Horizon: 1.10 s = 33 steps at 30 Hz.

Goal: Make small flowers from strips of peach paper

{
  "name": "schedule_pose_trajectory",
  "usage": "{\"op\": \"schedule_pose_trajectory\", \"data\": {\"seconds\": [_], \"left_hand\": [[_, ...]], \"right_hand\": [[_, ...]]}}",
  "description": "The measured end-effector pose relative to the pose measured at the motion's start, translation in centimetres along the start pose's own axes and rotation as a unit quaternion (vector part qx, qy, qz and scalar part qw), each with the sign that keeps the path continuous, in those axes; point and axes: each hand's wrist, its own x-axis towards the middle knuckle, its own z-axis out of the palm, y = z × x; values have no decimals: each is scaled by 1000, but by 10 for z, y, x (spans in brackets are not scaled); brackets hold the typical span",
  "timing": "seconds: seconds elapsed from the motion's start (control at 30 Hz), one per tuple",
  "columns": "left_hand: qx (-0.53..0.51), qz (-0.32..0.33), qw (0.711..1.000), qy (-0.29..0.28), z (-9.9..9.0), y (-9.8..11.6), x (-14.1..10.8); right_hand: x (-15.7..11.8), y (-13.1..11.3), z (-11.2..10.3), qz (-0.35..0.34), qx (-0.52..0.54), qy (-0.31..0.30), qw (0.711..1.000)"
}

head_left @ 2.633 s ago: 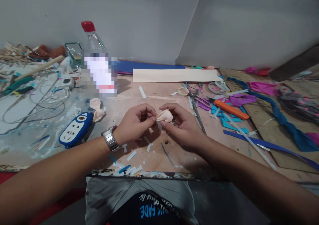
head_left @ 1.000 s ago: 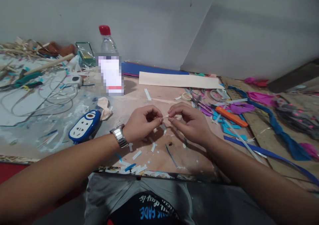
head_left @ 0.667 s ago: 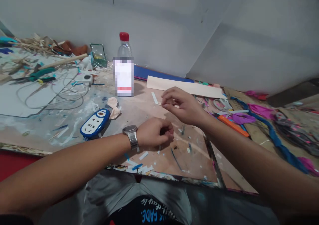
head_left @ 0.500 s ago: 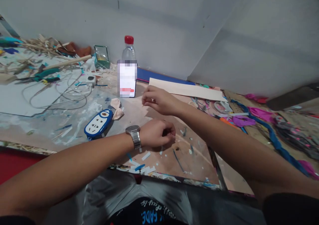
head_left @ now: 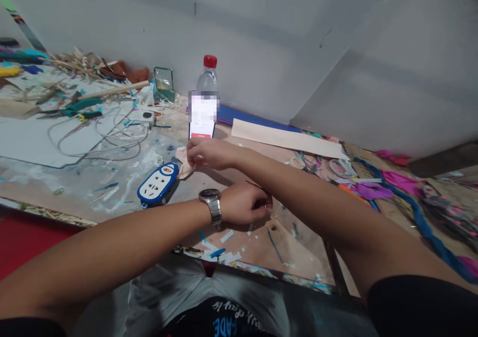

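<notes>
My right hand [head_left: 214, 153] reaches across to the left, its bent fingertips at a pale pink crumpled piece [head_left: 183, 170] that it partly covers. Its fingers are drawn together; whether they grip the pink piece cannot be made out. My left hand [head_left: 246, 203], with a metal watch [head_left: 211, 197] at the wrist, rests low over the tabletop, fingers curled into a loose pinch. Anything between those fingertips is too small or hidden to name. Left of the pink piece lies a blue-and-white power strip [head_left: 159, 182]. A lit phone [head_left: 202, 118] leans upright behind my right hand.
A red-capped bottle [head_left: 207, 80] stands behind the phone. A cream strip [head_left: 287, 139] lies toward the wall. Green-handled pliers [head_left: 80, 109], a white cable [head_left: 130, 150] and wood scraps clutter the left. Purple cloth-like bits [head_left: 375, 190] and a blue twisted strip [head_left: 407, 202] lie right.
My right hand has moved left and slightly down, from beside the phone to the pale pink piece. My left hand keeps its curled pose. The whole view has shifted a little.
</notes>
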Motion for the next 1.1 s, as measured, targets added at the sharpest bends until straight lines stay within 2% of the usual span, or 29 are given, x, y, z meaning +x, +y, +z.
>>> {"op": "schedule_pose_trajectory", "data": {"seconds": [0.2, 0.37, 0.47, 0.6, 0.7, 0.8, 0.97, 1.1], "left_hand": [[12, 2, 1000, -6, -2, 3, -1], [15, -5, 1000, -11, -2, 3, 0], [15, -10, 1000, -16, -2, 2, 0], [15, -15, 1000, -19, -3, 2, 1], [14, -18, 1000, -17, -2, 2, 2], [10, -14, 1000, -18, -1, 2, 3], [6, -4, 1000, -20, -2, 1, 2], [6, -1, 1000, -15, -2, 1, 3]], "right_hand": [[-2, -4, -2, 24, -2, 30, 999], [-12, -2, -4, 15, -8, 58, 998], [-25, -3, -9, 9, -16, 84, 996], [-56, 0, -22, 13, -16, 134, 991], [-86, 14, -33, 81, -52, 133, 986], [-118, 40, -38, 195, -172, 86, 962], [-161, 84, -27, 294, -253, 50, 921], [-182, 96, -15, 324, -294, 46, 898]]}}
